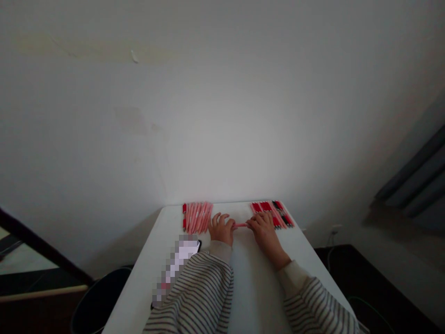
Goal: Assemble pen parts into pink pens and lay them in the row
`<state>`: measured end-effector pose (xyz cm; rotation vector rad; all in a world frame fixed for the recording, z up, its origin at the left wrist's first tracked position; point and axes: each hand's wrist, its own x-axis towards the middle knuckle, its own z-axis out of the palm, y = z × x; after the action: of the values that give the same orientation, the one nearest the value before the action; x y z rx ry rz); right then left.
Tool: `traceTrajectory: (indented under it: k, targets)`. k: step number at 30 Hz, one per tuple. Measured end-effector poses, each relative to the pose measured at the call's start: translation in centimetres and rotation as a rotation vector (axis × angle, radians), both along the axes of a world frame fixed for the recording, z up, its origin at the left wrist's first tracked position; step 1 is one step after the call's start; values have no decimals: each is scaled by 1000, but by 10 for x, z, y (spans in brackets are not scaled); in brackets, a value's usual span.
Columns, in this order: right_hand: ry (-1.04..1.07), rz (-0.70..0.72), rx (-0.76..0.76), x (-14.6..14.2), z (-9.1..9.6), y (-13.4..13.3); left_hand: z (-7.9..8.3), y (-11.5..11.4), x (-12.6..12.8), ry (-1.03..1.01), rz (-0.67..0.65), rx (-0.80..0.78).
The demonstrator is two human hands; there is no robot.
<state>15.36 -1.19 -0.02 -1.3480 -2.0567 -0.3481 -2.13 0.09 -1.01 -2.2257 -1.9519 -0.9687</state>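
Note:
A slim pink pen [240, 225] lies level between my two hands over the white table [252, 264]. My left hand [221, 228] pinches its left end with thumb and finger, the other fingers curled loosely. At the right end, the fingers of my right hand [263, 230] are closed on it. Just left of my left hand is a row of pink pens [198, 217], with red parts at its left edge. Beside and partly behind my right hand lies a second group of pens [278, 215] in pink, red and black.
A phone [181, 264] with a blurred screen lies at the table's left, partly behind my left sleeve. The wall [222, 116] rises behind the table's far edge. A dark round bin [100, 301] stands on the left, and a grey curtain [417, 171] hangs at right.

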Motion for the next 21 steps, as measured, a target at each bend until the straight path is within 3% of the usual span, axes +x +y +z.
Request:
traceTrajectory:
  k: [13, 21]
  targets:
    - [82, -11, -38, -5, 7, -8, 16, -10, 5, 76, 43, -189]
    - [132, -39, -17, -4, 0, -2, 13, -10, 10, 48, 87, -188]
